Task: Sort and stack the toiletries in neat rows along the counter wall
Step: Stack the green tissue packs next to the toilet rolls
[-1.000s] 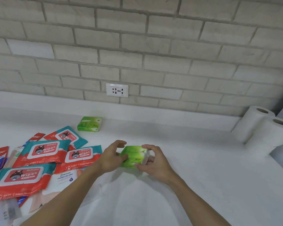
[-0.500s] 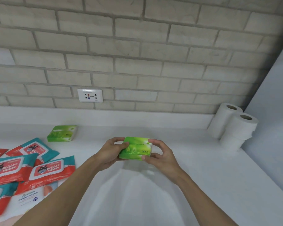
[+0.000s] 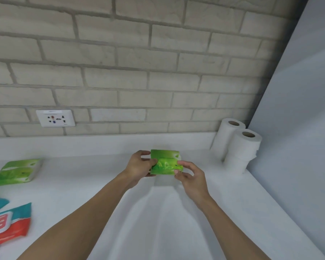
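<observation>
Two green tissue packs: held pack (image 3: 165, 162) above worktop (image 3: 101, 184), pinched at both ends by left grip (image 3: 139, 166) and right grip (image 3: 189, 175); second pack (image 3: 15, 171) flat at far left. Two paper rolls (image 3: 240, 147) upright, touching, right corner.

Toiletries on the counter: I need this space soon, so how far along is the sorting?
Done: the paper rolls stand together in the corner. In hand: the left hand and right hand hold a green pack. Still to do: a second green pack lies alone, and red wipes packs lie loose at the left edge.
</observation>
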